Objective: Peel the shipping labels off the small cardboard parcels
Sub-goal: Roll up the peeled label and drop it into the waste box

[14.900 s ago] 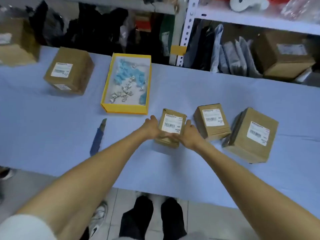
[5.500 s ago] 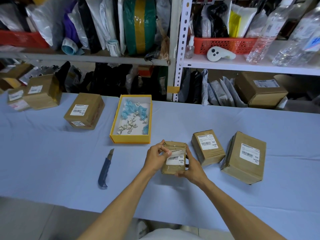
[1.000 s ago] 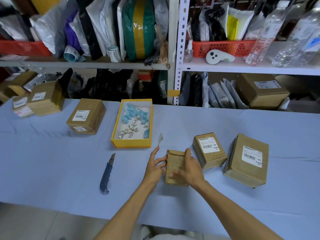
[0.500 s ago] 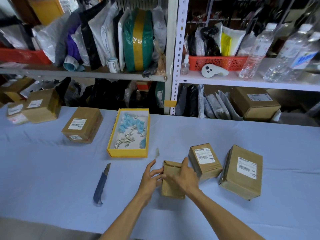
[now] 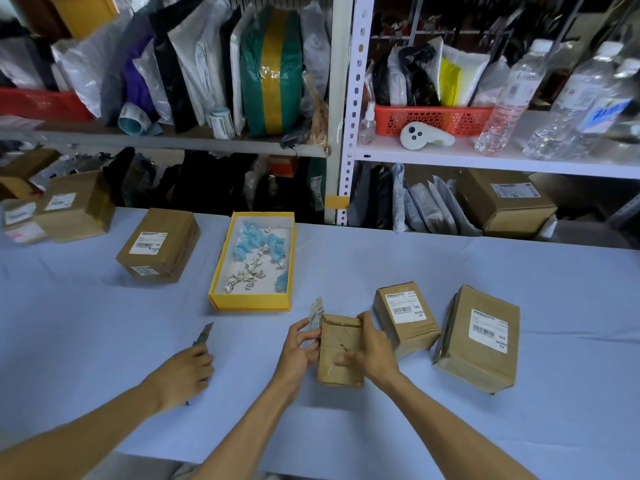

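Note:
A small cardboard parcel [image 5: 341,362] stands on the blue table, its front face bare and scuffed where a label was. My right hand [image 5: 375,351] grips it from the right, thumb at the top edge and fingers across the front. My left hand [image 5: 298,348] is against the parcel's left edge and pinches a peeled, curled label [image 5: 316,310] that sticks up above the fingers. Two more labelled parcels, a small one [image 5: 405,317] and a larger one [image 5: 479,337], stand to the right.
Another arm reaches in from the lower left; its hand [image 5: 185,372] covers the blue utility knife [image 5: 205,334]. A yellow tray [image 5: 221,292] with label scraps lies behind. A labelled box [image 5: 159,244] and more boxes [image 5: 74,206] sit at the left. Shelving lines the table's far edge.
A third hand has come in from the lower left and now lies over the knife. My hands stay on the bare parcel, the left still pinching the peeled label.

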Demonstrator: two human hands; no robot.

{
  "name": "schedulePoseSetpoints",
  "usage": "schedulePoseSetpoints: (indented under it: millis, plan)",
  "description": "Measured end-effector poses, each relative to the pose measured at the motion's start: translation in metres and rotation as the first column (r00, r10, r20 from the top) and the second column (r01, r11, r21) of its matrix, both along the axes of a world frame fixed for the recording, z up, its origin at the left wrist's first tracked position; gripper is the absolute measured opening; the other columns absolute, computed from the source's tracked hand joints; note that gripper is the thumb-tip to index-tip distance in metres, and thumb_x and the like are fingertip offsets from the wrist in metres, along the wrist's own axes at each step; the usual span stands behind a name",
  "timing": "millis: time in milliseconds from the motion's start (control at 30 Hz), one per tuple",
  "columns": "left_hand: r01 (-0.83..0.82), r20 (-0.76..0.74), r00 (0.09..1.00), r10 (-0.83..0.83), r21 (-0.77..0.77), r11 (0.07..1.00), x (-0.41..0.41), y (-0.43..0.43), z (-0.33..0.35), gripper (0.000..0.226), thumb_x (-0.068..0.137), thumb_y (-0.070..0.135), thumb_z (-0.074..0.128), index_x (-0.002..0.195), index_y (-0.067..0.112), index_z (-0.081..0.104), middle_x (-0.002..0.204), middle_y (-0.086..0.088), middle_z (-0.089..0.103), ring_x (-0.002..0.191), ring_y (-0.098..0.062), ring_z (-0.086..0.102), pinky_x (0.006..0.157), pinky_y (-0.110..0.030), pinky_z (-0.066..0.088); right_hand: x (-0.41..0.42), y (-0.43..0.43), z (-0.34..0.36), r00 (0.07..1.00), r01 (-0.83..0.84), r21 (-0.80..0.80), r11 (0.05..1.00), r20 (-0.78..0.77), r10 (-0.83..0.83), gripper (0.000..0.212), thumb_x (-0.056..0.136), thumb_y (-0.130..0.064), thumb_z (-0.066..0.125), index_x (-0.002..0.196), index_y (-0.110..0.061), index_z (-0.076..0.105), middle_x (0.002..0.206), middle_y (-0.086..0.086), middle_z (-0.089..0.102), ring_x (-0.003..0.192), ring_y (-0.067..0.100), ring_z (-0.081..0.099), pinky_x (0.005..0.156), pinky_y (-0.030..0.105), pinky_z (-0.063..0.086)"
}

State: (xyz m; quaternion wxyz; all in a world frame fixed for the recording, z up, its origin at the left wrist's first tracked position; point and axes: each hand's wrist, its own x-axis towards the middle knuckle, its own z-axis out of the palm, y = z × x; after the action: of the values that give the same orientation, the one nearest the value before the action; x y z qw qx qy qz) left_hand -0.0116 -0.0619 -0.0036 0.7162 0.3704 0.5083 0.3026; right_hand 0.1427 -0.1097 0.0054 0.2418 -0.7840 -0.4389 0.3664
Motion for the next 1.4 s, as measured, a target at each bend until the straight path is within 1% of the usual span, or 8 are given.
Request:
schedulePoseSetpoints:
  millis: [200,367,533,667,800,867,1233,1400]
  plan:
    - [0.017,-0.02,1.0,-0.017,0.02,1.0,0.002,0.001,-0.002,0.055,0.09,-0.016,0.045,0.129,0.022,0.04,0.113,-0.002,0.061,0.099,-0.014,0.064,0.066,-0.018,0.056,0.001,0.0,-0.003,0.999,-0.014,0.094,0.995,0.046,0.009,0.031,0.092,-0.018,0.054,0.121,-0.017,0.044,0.101,0.007,0.066,0.093,0.022,0.064,0.083,0.042,0.055]
    - [0.038,-0.018,0.999,-0.037,0.036,0.999,0.005,0.002,-0.003,0.06,0.09,-0.016,0.045,0.133,0.025,0.035,0.115,-0.002,0.06,0.106,-0.019,0.062,0.067,-0.018,0.056,0.001,-0.003,-0.004,0.998,0.017,0.067,0.998,0.058,-0.021,0.053,0.099,-0.021,0.041,0.15,-0.022,0.026,0.112,0.008,0.064,0.1,0.021,0.061,0.085,0.034,0.05]
    - [0.027,-0.027,0.999,-0.026,0.044,0.999,0.008,0.002,-0.005,0.053,0.095,-0.008,0.046,0.135,0.026,0.034,0.128,-0.008,0.054,0.119,-0.023,0.057,0.078,-0.024,0.055,0.002,-0.001,-0.003,0.997,0.015,0.021,1.0,0.07,-0.017,0.06,0.101,-0.016,0.037,0.154,-0.022,0.01,0.085,0.01,0.059,0.074,0.018,0.054,0.067,0.03,0.043]
    - [0.043,-0.056,0.998,-0.04,0.053,0.998,0.007,0.006,-0.007,0.055,0.096,-0.004,0.048,0.139,0.025,0.032,0.13,-0.006,0.051,0.121,-0.025,0.056,0.068,-0.023,0.056,0.005,0.004,0.0,0.996,0.059,0.057,0.997,0.057,-0.062,0.052,0.098,-0.005,0.04,0.147,-0.01,0.025,0.111,0.027,0.062,0.084,0.027,0.053,0.076,0.032,0.041]
    - [0.068,-0.089,0.994,-0.062,0.061,0.996,0.004,0.011,-0.007,0.054,0.094,-0.004,0.05,0.133,0.03,0.035,0.125,-0.007,0.054,0.116,-0.026,0.06,0.069,-0.024,0.055,0.004,0.006,-0.004,0.996,0.069,0.058,0.996,0.055,-0.072,0.03,0.103,-0.016,0.029,0.128,-0.016,0.047,0.085,0.003,0.065,0.072,0.009,0.054,0.061,0.02,0.041]
    - [0.082,-0.086,0.993,-0.077,0.063,0.995,0.003,0.014,-0.006,0.056,0.093,-0.005,0.052,0.133,0.03,0.034,0.122,-0.006,0.056,0.113,-0.026,0.061,0.068,-0.021,0.055,0.005,0.007,-0.004,0.996,0.073,0.039,0.997,0.042,-0.075,0.031,0.103,-0.016,0.029,0.129,-0.015,0.047,0.084,-0.006,0.061,0.076,0.008,0.057,0.063,0.022,0.042]
    - [0.115,-0.098,0.99,-0.107,0.081,0.99,0.009,0.018,-0.002,0.057,0.094,-0.004,0.051,0.139,0.027,0.032,0.126,-0.006,0.054,0.115,-0.024,0.059,0.076,-0.026,0.056,0.007,0.008,-0.009,0.987,0.162,-0.002,0.987,0.008,-0.162,0.026,0.098,-0.014,0.042,0.119,-0.011,0.058,0.115,0.007,0.066,0.096,0.019,0.062,0.084,0.035,0.054]
    - [0.124,-0.101,0.988,-0.114,0.102,0.987,0.012,0.022,0.002,0.058,0.094,-0.006,0.049,0.138,0.027,0.033,0.125,-0.004,0.053,0.112,-0.022,0.059,0.073,-0.027,0.057,0.007,0.011,-0.004,0.986,0.153,0.051,0.987,-0.07,-0.149,0.031,0.096,-0.009,0.044,0.121,-0.007,0.061,0.116,0.007,0.067,0.106,0.019,0.063,0.083,0.025,0.05]
